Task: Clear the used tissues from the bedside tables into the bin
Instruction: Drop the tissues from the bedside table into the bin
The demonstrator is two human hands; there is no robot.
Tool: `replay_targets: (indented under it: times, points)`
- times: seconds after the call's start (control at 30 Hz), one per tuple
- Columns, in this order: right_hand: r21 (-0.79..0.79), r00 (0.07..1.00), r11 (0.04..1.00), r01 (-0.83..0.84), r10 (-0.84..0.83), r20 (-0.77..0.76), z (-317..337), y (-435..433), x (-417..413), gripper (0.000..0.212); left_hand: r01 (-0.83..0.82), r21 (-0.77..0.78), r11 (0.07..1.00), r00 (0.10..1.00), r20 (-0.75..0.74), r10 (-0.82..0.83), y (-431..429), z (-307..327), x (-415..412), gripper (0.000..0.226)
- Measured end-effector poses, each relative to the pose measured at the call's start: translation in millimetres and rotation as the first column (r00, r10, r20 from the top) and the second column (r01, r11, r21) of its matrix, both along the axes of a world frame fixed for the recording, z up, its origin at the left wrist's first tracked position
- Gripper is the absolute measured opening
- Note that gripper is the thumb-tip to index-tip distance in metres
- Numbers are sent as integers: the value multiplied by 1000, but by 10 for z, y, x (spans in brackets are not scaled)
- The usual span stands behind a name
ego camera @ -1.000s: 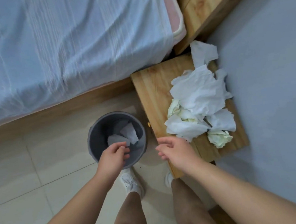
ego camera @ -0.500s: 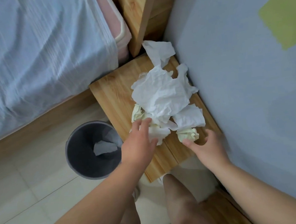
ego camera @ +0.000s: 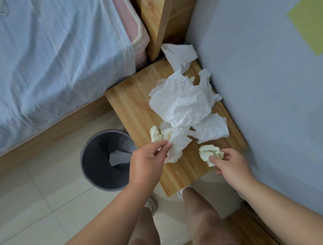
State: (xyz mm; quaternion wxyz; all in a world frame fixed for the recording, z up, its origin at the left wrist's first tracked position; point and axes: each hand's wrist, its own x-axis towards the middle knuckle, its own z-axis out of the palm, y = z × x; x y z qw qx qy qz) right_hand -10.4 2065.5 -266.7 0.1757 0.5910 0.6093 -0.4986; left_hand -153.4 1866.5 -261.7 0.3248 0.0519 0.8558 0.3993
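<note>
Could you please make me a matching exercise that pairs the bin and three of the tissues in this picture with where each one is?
Things:
1. grey bin
2. front yellowish tissue ball
3. small white tissue
4. large white tissue

Places:
A. pinched in the grip of the right hand
B. lying loose in the middle of the bedside table
C. on the floor beside the bedside table
D. pinched in the grip of the left hand

Pairs: 1-C, 2-A, 3-D, 4-B.
</note>
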Motion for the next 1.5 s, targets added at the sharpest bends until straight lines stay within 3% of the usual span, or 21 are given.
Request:
replay_targets:
  times: [0.1, 0.4, 0.67, 0.83, 1.0, 1.17, 1.23, 1.37, 1.5]
  points:
    - [-30, 999, 999, 25, -26, -29, 95, -60, 55, 27, -70, 92, 993, 997, 33, 68, -53, 118, 14, 11]
    - [-15, 997, 1000, 0, -1, -76, 372, -329, 181, 23, -352, 290, 890, 906, 342, 247, -262, 443, 32, 15]
    - [5, 991, 998, -61, 62, -122, 582, -731, 147, 18, -751, 313, 582, 587, 720, 370, -686, 570, -19, 30]
    - [-49, 984, 992, -118, 110, -136, 554, -1132, 76, 19, -783, 197, 590, 454, 830, 325, -745, 439, 4, 41]
    - [-94, 985, 984, -149, 139, -102, 441, -1399, -33, 23, -830, 80, 552, 270, 924, 272, -666, 242, -40, 37]
    - [-134, 975, 968, -212, 201, -93, 346, -1566, -220, 19, -851, 97, 517, 261, 931, 254, -849, 112, -36, 36]
    - [-160, 973, 961, -224, 211, -95, 319, -1666, -344, 17, -869, 64, 491, 268, 895, 357, -1077, 36, -40, 34]
    - [-178, 963, 947, -267, 254, -89, 168, -1944, -672, 25, -838, -138, 528, 284, 716, 638, -1718, -235, -66, 29]
    - [-145, 928, 917, -371, 362, -87, -151, -2218, -962, 32, -791, -207, 576, 374, 581, 723, -2251, -551, -66, 14]
